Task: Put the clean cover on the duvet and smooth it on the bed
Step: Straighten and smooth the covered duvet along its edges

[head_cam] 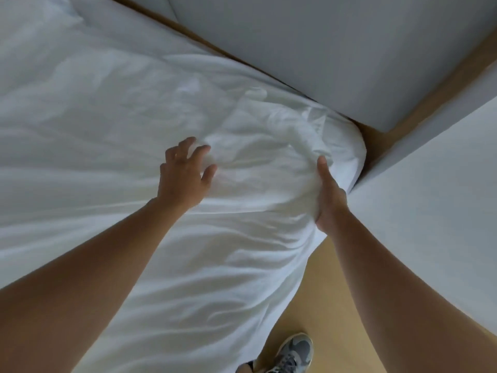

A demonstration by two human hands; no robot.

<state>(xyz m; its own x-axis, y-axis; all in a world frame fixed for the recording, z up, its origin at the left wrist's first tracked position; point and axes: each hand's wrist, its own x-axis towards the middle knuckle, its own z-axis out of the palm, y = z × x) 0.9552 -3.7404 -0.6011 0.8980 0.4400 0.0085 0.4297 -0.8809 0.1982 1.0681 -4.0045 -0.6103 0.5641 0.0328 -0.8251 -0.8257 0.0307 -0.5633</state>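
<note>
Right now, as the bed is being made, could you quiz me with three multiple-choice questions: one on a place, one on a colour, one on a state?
1. Where is the right hand?
A. On a lamp
B. At the bunched corner of the duvet
C. In a pocket

2. What colour is the duvet?
A. Red
B. Blue-striped
C. White

3. How is the left hand?
A. Fingers spread over the duvet
B. Clenched in a fist
C. Holding a cup

Answers:
1 B: its thumb lies on top of the gathered corner, gripping it.
2 C: the cloth is white all over.
3 A: the fingers are apart and hold nothing.
</note>
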